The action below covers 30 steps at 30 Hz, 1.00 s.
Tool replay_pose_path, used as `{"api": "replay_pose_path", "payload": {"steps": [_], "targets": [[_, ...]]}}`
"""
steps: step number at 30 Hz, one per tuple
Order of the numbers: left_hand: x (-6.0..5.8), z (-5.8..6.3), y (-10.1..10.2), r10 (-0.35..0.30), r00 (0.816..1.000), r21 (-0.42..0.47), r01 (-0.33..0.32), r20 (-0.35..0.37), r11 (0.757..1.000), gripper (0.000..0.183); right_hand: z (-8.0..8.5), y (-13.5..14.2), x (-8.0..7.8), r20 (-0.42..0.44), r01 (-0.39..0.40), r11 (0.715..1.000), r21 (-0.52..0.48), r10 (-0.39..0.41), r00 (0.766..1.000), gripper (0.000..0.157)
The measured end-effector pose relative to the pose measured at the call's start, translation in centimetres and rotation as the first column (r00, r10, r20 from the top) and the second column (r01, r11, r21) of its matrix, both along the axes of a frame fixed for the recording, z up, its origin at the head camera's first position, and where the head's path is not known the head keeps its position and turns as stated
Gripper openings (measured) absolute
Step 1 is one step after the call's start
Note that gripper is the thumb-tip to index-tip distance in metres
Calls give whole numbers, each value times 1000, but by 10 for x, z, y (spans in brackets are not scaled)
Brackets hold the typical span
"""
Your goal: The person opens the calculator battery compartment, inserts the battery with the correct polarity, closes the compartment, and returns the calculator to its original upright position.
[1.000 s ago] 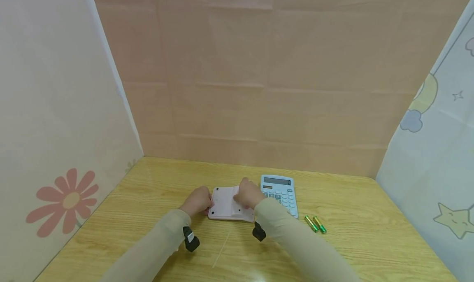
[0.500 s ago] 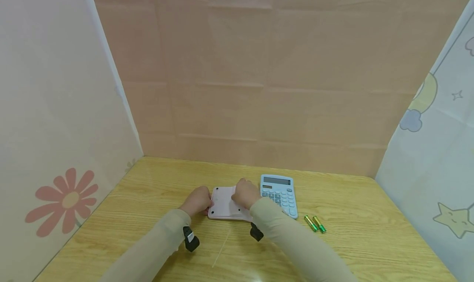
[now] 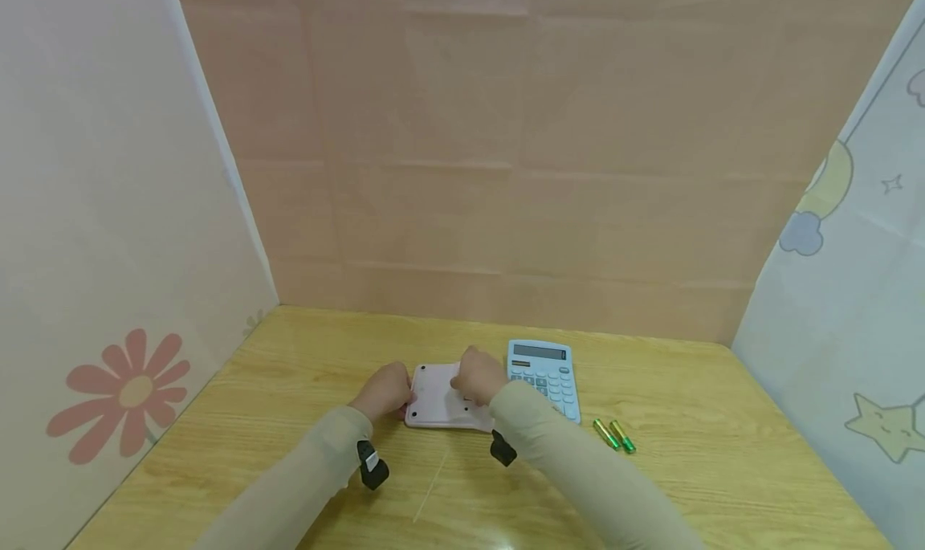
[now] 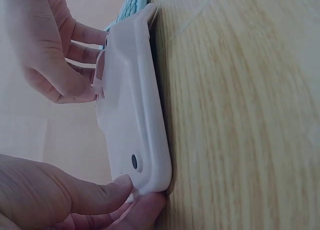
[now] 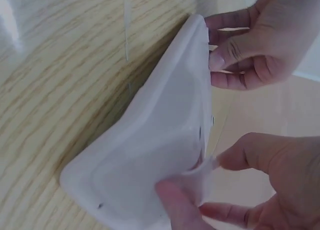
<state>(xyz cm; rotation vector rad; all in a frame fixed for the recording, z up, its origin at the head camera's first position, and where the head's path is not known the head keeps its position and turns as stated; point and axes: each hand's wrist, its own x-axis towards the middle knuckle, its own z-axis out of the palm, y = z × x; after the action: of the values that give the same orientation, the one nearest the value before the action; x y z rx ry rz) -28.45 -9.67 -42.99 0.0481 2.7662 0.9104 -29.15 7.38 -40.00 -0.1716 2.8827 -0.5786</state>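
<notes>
A pale pink calculator (image 3: 432, 399) lies face down on the table, its back with dark round feet upward. My left hand (image 3: 385, 391) pinches its left end, thumb on the back and fingers at the edge, as the left wrist view shows. Over the calculator's right part, my right hand (image 3: 480, 376) holds a small pale battery cover (image 5: 196, 182) between thumb and fingers. This cover stands tilted up at the opening in the back, seen also in the left wrist view. The inside of the opening is mostly hidden.
A light blue calculator (image 3: 556, 381) lies face up just right of the pink one, partly behind my right sleeve. Two green-and-gold batteries (image 3: 614, 436) lie farther right on the wooden table (image 3: 723, 454). Walls enclose the back and both sides.
My right hand has shifted slightly left over the pink calculator during the past second. The left hand, the blue calculator and the batteries have stayed in place.
</notes>
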Motion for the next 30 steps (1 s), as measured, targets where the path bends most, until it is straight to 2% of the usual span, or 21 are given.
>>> {"api": "replay_pose_path", "payload": {"steps": [3,9,12,22,27,30], "targets": [[1,1,0,-12,1000,-8,12,-15,1000,17,2,8,-1,30,-17,995,-94,19,999,57],[2,0,-1,0,1000,8,0,-9,1000,10,4,22,1,84,-19,957,-288,45,995,23],[2,1,-1,12,1000,9,-12,3,1000,7,1,27,2,93,-21,944,-329,54,994,18],[4,1,-2,27,1000,16,-27,1,1000,9,0,33,4,118,8,919,-394,42,992,23],[2,-2,-3,20,1000,8,-20,-4,1000,9,0,37,5,148,13,922,-387,48,988,37],[1,-3,-2,21,1000,15,-21,-2,1000,9,1,41,5,170,5,914,-406,70,983,47]]}}
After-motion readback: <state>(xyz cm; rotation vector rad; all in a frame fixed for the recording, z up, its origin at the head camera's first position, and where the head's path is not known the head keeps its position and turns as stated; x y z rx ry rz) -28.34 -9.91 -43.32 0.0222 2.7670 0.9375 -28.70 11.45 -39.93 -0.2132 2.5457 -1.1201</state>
